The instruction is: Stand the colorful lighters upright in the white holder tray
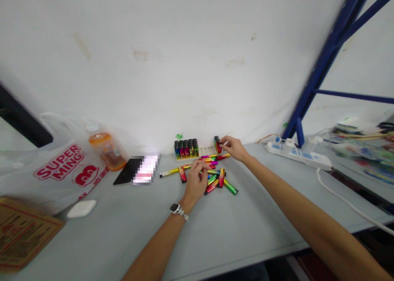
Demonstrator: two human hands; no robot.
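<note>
A pale tray [207, 151] with small round slots stands against the wall. Its left part holds rows of upright colourful lighters [186, 149] with black tops. At the tray's right end, my right hand [233, 147] pinches a red lighter [219, 146] upright beside another dark-topped one. My left hand [197, 181], with a watch [175, 208] on its wrist, is closed over the loose pile; a bit of a red lighter [201, 175] shows between its curled fingers. Loose shiny lighters lie around it, among them a red-orange one [221, 178], a green one [230, 186] and a yellow one [169, 172].
To the left are a dark tablet or phone [127, 172], an orange drink bottle [107, 149], a white plastic bag [61, 170], a white case [81, 209] and a cardboard box [26, 236]. A power strip [297, 154] with cables and a blue metal frame [320, 71] stand right.
</note>
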